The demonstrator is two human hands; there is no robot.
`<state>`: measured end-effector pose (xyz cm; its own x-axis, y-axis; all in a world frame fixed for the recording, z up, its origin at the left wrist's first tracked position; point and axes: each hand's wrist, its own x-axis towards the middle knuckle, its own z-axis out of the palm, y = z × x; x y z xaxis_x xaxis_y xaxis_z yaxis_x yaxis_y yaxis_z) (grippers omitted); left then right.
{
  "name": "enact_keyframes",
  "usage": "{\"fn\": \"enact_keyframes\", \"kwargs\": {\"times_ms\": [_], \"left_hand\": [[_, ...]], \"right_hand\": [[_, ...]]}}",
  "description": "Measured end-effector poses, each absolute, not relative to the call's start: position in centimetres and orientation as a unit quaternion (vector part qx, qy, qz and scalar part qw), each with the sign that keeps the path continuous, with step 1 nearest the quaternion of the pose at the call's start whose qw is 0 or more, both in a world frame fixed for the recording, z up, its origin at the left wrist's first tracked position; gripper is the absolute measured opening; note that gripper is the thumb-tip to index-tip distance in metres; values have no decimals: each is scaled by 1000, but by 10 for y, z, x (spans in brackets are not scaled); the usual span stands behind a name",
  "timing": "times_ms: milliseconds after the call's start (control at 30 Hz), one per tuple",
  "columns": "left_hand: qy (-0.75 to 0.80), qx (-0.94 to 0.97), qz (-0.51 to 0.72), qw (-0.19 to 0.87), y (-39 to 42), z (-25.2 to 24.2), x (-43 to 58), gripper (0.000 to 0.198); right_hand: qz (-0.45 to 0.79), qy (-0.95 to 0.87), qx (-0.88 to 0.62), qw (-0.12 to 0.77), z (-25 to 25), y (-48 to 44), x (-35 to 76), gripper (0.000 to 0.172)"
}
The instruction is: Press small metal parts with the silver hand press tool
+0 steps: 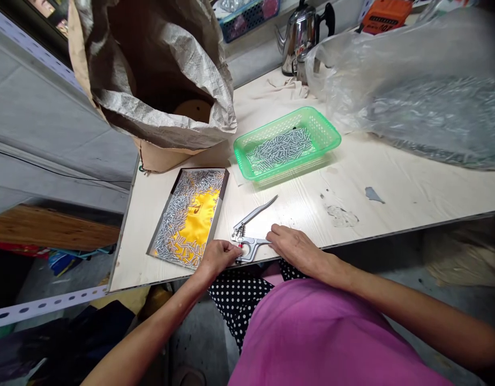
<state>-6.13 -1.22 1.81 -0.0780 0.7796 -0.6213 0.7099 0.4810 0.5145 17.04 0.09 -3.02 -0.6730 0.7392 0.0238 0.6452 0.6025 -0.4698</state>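
A grey plier-like hand tool [253, 242] with two handles and a dark coil spring lies near the table's front edge, its upper handle raised away from the lower one. My right hand [298, 247] closes over the end of its lower handle. My left hand [220, 257] is pinched at the tool's head, beside a small red part; whatever lies between the fingertips is too small to make out. Left of the tool, a shallow tray [222, 199] with a yellow bottom holds many small silver springs [171, 220]. Beyond sits a green plastic basket [331, 136] with similar springs [282, 147].
A large open woven sack [159, 120] stands at the back left. On the right rests a clear plastic bag [432, 107] full of metal pieces. Behind are a steel kettle [301, 37] and an orange box [386, 16]. The table [412, 187] ends just before my body.
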Motion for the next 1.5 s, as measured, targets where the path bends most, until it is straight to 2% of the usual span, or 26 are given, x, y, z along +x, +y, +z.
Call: {"fn": "enact_keyframes", "kwargs": {"times_ms": [167,267,300,400,467,533,600,700,900,1067,1133,1200,1300,1433,1500], "left_hand": [[713,450,45,536,-13,18,-65,52],[712,420,38,562,-13,18,-67,55],[713,413,35,566,-13,17,-67,55],[715,404,32,569,-14,16,-69,56],[717,400,32,570,-15,15,-69,55],[721,393,36,569,-16,15,-68,52],[725,387,45,569,-17,15,-68,50],[727,381,58,568,-19,15,-66,48],[732,377,58,565,-20,16,-65,43],[742,394,25,542,-21,19,-63,31],[751,473,1,461,-25,22,-61,27],[739,594,0,316,-29,25,-56,25],[652,742,22,156,-29,25,-43,19],[506,852,25,133,-8,13,-23,47],[461,876,11,139,5,7,-18,54]], "right_hand": [[219,-889,-388,104,-30,-1,171,16],[225,-889,-382,115,-21,1,175,8],[220,-890,-379,128,-17,4,177,12],[181,-897,-374,152,-9,18,180,58],[154,-905,-375,130,-9,31,181,87],[135,-913,-372,94,-11,44,180,104],[127,-921,-364,63,-13,54,180,109],[131,-926,-352,38,-11,61,178,104],[121,-925,-357,39,1,54,174,82],[125,-923,-362,38,5,43,174,69],[123,-926,-354,42,5,39,174,65],[117,-929,-348,49,4,36,173,63],[103,-930,-346,66,-2,33,171,64],[99,-925,-355,92,-12,28,172,66],[105,-919,-364,111,-16,25,176,72]]}}
